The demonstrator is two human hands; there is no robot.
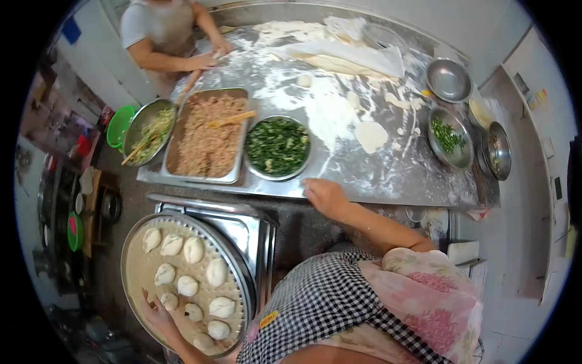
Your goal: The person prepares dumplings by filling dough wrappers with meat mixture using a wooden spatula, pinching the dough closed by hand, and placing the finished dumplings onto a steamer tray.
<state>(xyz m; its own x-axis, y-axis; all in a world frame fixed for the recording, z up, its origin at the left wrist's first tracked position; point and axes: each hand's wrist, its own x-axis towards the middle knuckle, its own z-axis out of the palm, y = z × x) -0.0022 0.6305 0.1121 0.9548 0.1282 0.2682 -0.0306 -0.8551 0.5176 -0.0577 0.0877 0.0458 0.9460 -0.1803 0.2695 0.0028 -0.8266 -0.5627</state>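
My left hand [156, 315] is over the round steamer tray [136, 242], with its fingers stretched out and apart. Its fingertips are beside a small dough bun [169, 301]; whether they touch it I cannot tell. Several more pale, pinched buns, such as a long bun [216, 272], lie spread on the tray. My right hand [326, 198] is at the front edge of the metal table [364, 179], close to a bowl of chopped greens [277, 147]. Its fingers are curled in, and anything inside them is hidden.
Left of the greens stand a pan of minced filling [206, 136] and a bowl of shredded vegetables [148, 132]. A flat dough round [370, 137] lies on the floured tabletop. Metal bowls, including one with chopped scallions [448, 136], stand at right. Another person [167, 42] works at the far left.
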